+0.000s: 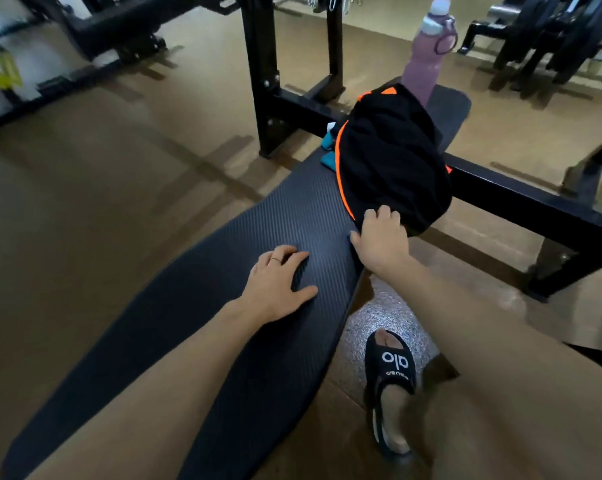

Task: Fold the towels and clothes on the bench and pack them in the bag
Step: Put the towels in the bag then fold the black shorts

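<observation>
1. Stage of task: early, by appearance. A black garment with orange trim (393,157) lies bunched and unfolded on the far part of the worktop (223,306); a teal cloth (328,152) shows partly from under its left edge. No folded item is visible, and no bag can be identified with certainty, so folding and packing both appear to remain
2. Right hand (379,240): the grip is closed on the near edge of the black garment, fingers curled over the cloth at the worktop's right border
3. Left hand (278,285): the grip is apart, fingers spread and lying flat on bare worktop, holding nothing, near the garment but not touching it
4. Surroundings: a pink bottle (427,60) stands at the worktop's far end, beyond the garment
</observation>
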`<state>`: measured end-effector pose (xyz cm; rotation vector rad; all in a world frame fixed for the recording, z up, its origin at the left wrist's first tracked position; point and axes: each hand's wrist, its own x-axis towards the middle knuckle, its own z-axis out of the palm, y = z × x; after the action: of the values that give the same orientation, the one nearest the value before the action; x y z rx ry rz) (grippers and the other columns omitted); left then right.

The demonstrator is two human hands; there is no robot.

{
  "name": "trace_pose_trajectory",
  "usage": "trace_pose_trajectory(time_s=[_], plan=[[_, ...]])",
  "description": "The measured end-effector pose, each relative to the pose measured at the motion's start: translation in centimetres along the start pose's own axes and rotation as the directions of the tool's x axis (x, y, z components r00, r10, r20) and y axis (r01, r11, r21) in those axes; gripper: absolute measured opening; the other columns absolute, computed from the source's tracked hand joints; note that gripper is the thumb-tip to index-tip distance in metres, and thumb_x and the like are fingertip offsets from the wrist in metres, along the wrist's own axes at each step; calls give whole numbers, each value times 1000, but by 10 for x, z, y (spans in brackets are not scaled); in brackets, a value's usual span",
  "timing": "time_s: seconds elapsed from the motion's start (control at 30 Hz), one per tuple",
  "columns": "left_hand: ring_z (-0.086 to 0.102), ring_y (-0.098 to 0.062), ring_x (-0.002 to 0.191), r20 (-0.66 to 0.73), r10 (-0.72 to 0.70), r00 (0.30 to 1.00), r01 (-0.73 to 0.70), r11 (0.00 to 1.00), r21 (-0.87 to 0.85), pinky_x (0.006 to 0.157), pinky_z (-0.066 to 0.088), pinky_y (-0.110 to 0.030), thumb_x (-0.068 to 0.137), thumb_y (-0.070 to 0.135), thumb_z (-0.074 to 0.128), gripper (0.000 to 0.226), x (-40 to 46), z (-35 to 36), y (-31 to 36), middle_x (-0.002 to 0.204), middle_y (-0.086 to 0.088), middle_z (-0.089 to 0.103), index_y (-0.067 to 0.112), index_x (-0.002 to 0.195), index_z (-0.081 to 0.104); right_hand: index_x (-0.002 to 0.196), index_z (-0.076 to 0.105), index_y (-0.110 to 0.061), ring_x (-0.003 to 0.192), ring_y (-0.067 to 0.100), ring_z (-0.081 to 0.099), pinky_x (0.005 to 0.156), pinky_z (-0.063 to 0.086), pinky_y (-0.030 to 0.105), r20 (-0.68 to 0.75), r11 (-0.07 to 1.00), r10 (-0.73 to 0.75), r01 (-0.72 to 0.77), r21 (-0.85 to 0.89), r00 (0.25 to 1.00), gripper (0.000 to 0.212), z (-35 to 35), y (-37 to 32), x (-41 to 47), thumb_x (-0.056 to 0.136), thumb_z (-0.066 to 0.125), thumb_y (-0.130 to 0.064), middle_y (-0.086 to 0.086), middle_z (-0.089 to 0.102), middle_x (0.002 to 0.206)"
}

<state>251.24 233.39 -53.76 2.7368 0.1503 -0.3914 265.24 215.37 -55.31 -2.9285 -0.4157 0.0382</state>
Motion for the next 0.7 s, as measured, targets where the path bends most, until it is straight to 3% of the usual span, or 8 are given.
trace_pose_trajectory(time_s=[0.13,0.23,0.33,0.4,0.43,0.5,0.57,0.7], plan=[[20,-27,148,-15,-7,1000,5,987,-159,123,20,-41,94,59,57,74,-3,3,-1,162,3,25,25,156,34,106,52,-7,105,37,59,82,43,41,28,1000,-22,22,-10,999,14,-1,-10,0,96,52,-16,16,64,112],[47,-14,132,-68,-102,992,49,836,-547,107,38,-28,95,50,62,66,-10,-9,8,143,4,50,17,149,43,99,57,-7,99,38,62,81,46,40,146,974,-76,43,222,986,14,-23,-35,-15,91,51,-16,19,67,106],[65,-17,114,151,-232,961,223,327,-918,100,50,-32,95,65,52,66,-25,-29,23,126,0,66,17,139,53,89,61,-14,91,31,63,78,50,39,184,836,-306,171,521,934,8,-46,-79,-61,86,54,-12,11,69,93],[70,-22,106,322,-198,926,322,-31,-946,100,51,-40,90,73,49,68,-42,-46,20,114,-6,74,16,117,74,80,59,-23,79,20,61,73,50,35,233,721,-479,228,654,846,15,-57,-106,-100,83,55,-8,-1,65,80],[72,-23,98,366,-185,912,347,-128,-929,95,53,-39,89,72,53,66,-54,-55,16,104,-8,76,13,102,80,76,57,-24,72,14,58,68,47,29,237,681,-540,253,688,808,18,-61,-116,-118,83,55,-7,-6,61,74],[72,-24,84,378,-148,914,359,-138,-923,81,58,-36,92,59,59,53,-79,-63,0,91,-10,75,9,97,77,72,56,-22,62,8,49,61,41,24,229,618,-616,281,734,754,18,-67,-129,-147,83,60,-8,-12,53,64],[72,-23,73,399,-167,902,396,-51,-917,67,59,-32,98,38,60,34,-104,-64,-12,84,-11,73,6,99,71,67,57,-26,60,4,48,62,41,24,297,587,-659,226,777,691,23,-71,-137,-169,83,66,-12,-14,53,61],[72,-25,67,419,-340,842,451,18,-892,65,54,-36,97,28,59,22,-148,-60,-31,78,-12,74,9,96,70,93,70,-24,77,5,65,80,55,25,517,651,-685,113,751,514,13,-65,-135,-197,87,64,-14,-7,70,85]])
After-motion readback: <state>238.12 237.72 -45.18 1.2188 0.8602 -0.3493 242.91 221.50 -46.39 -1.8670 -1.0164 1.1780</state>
